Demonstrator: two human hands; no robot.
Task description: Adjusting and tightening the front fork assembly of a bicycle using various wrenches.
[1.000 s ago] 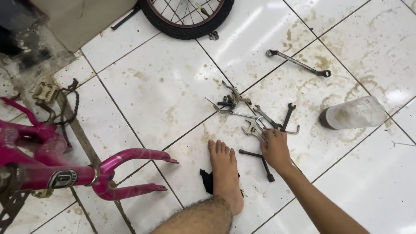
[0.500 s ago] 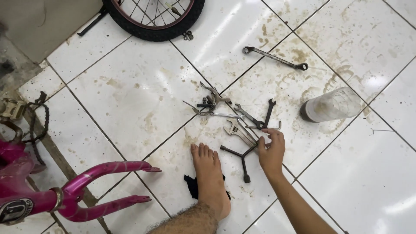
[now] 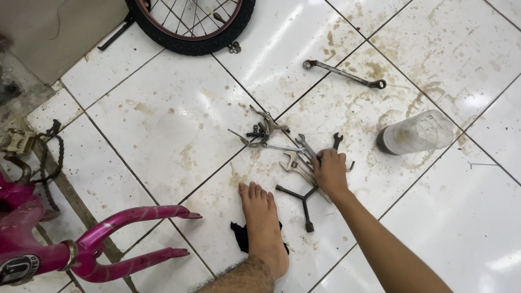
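Now my right hand (image 3: 329,173) has moved up the tool pile (image 3: 287,146) from the Y-wrench (image 3: 304,199) below it; grip curled over a spanner (image 3: 305,145) in the pile's middle, can't tell if closed. Left hand out of view.

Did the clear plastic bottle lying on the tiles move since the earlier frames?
No. The clear plastic bottle keeps its place right of and below the long grey ring spanner; only the camera shifted.
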